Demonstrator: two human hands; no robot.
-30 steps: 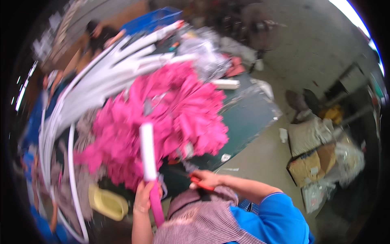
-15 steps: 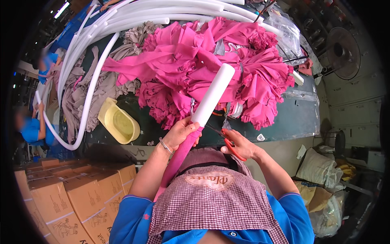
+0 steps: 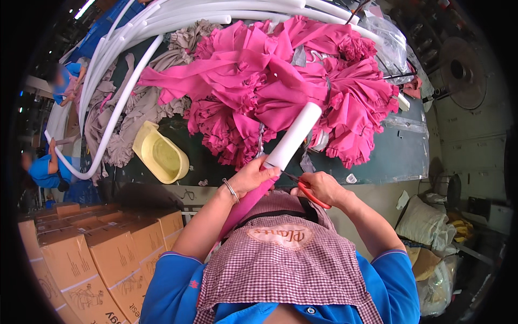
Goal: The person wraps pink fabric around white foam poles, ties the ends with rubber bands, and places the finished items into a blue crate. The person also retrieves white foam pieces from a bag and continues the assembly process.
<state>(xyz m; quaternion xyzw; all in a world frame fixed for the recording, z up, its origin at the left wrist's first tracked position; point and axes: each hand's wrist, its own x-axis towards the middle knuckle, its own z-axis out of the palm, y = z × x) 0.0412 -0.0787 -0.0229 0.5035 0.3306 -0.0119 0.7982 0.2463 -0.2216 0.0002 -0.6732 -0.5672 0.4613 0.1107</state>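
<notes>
Left hand [image 3: 252, 177] grasping white tube [image 3: 294, 136] (tip toward 1 o'clock, pink sleeve [image 3: 245, 204] trailing), right hand [image 3: 319, 186] clenched on red-handled scissors [image 3: 308, 193] at tube's base.

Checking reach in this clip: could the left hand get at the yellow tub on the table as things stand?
Probably yes, once freed: the left hand grips the white tube, and the yellow tub sits uncovered just to its left, nothing between them.

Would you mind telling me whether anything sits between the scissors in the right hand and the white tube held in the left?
Nothing visible does. The right hand holds the red-handled scissors with the blade tips right beside the lower end of the white tube, where the left hand grips it and the pink fabric strip hangs out.
</notes>
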